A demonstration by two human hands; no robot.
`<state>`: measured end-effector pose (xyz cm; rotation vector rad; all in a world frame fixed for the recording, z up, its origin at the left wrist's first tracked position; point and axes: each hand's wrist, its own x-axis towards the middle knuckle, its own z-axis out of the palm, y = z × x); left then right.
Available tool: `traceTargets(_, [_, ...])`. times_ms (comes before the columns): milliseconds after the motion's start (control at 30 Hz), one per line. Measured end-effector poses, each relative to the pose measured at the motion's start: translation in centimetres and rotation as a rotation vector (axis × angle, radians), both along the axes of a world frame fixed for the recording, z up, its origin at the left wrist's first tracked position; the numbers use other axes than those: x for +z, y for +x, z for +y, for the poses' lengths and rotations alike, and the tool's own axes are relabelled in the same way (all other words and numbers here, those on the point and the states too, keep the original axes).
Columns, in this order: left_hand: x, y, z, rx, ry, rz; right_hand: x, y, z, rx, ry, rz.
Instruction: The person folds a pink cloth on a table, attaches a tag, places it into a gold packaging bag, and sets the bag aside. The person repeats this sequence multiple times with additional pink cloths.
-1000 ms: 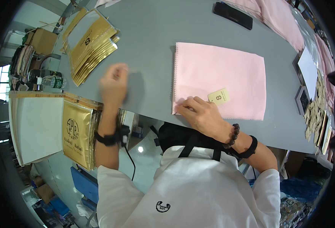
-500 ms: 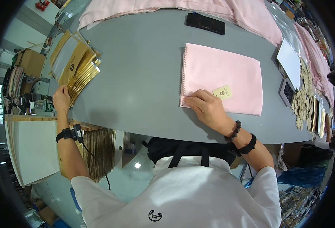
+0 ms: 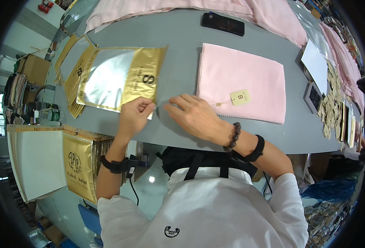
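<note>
My left hand pinches the lower right corner of a gold-edged packaging bag with a clear window. That bag lies partly over a fanned stack of similar gold bags at the table's left. Just right of the bag's corner, my right hand hovers low over the table with its fingers stretched and nothing in them. Beside it lies a folded pink cloth with a stitched edge. A small cream tag on a thin string rests on the cloth near its lower edge.
A black phone lies at the far side, before a spread of pink fabric. On the right are a white card, a dark pad in a box and a pile of tags. A plastic bottle stands at left.
My left hand has drawn one gold bag off the stack toward the middle. My right hand has let go of the cloth's corner and moved left. The tag's string now shows.
</note>
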<state>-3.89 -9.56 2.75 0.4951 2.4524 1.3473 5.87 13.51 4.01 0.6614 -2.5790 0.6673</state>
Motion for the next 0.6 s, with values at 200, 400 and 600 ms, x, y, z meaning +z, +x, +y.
traceTargets(200, [-0.7,1.2,1.1,-0.034,0.135,-0.037,-0.3,-2.2,-1.0,0.059,0.174,-0.038])
traceTargets(400, [-1.4,1.2,0.4,-0.039,0.224,-0.121,-0.4,-3.5,-1.1,0.105,0.284,-0.026])
traceTargets(600, [-0.2,0.6,-0.7,-0.102,0.187,-0.302,-0.6,-4.4,-1.0,0.094,0.294,0.084])
